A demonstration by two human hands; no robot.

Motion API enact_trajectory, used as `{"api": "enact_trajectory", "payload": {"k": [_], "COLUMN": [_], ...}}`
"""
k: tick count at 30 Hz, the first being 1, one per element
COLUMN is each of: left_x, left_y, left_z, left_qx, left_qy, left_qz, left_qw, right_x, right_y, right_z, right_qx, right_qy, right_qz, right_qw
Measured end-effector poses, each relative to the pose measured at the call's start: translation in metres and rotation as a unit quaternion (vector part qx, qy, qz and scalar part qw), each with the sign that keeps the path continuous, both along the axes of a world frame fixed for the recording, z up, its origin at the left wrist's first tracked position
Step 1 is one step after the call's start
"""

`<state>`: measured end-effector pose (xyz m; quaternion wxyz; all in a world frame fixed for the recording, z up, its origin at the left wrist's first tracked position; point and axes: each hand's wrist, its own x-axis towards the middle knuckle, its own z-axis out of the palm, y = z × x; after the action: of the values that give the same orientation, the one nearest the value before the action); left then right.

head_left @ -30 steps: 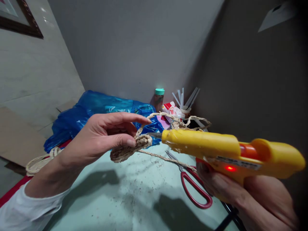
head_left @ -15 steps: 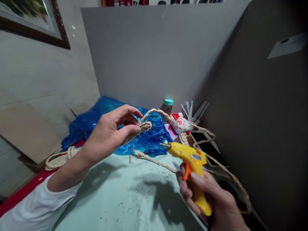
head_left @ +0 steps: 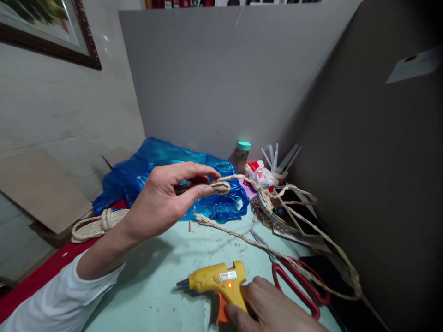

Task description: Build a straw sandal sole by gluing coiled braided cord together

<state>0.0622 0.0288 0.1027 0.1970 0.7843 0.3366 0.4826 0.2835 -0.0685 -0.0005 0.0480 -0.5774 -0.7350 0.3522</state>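
Observation:
My left hand (head_left: 159,200) pinches a flat coil of braided straw cord (head_left: 220,186) between thumb and fingers, raised above the table. From the coil a long tail of cord (head_left: 337,246) loops away to the right and back across the table, ending in a frayed tip. Low in the view, my right hand (head_left: 273,306) is closed around the handle of a yellow hot glue gun (head_left: 214,278) with an orange trigger. The gun lies sideways at the tabletop, nozzle to the left, a small orange light glowing. Red-handled scissors (head_left: 294,288) lie just right of it, under the cord.
A blue plastic bag (head_left: 166,152) fills the back left. Behind are a green-lidded jar (head_left: 242,157), a red-white packet (head_left: 259,174) and a cup of glue sticks (head_left: 278,175). A woven basket (head_left: 273,210) sits at right, a tied cord bundle (head_left: 100,226) at left. Grey panels (head_left: 221,83) enclose the back and right.
My right hand has brought the glue gun down and left onto the table, uncovering the scissors. My left hand has shifted slightly right and down with the coil.

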Motion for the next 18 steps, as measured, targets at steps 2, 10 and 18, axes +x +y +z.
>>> {"api": "enact_trajectory", "payload": {"k": [2, 10, 18], "left_x": [0.004, 0.021, 0.034], "left_y": [-0.003, -0.01, -0.015], "left_z": [-0.002, -0.013, -0.022], "left_qx": [-0.02, -0.08, -0.125], "left_qy": [0.003, 0.034, 0.088], "left_qz": [-0.023, -0.097, -0.14], "left_qw": [1.0, 0.991, 0.978], "right_x": [-0.001, 0.027, 0.037], "right_y": [0.002, -0.009, 0.004], "right_z": [-0.002, 0.04, 0.051], "right_qx": [0.026, 0.354, 0.623], "right_qy": [-0.085, 0.126, -0.012], "right_qz": [0.019, -0.018, -0.038], "right_qw": [0.996, 0.926, 0.781]}}
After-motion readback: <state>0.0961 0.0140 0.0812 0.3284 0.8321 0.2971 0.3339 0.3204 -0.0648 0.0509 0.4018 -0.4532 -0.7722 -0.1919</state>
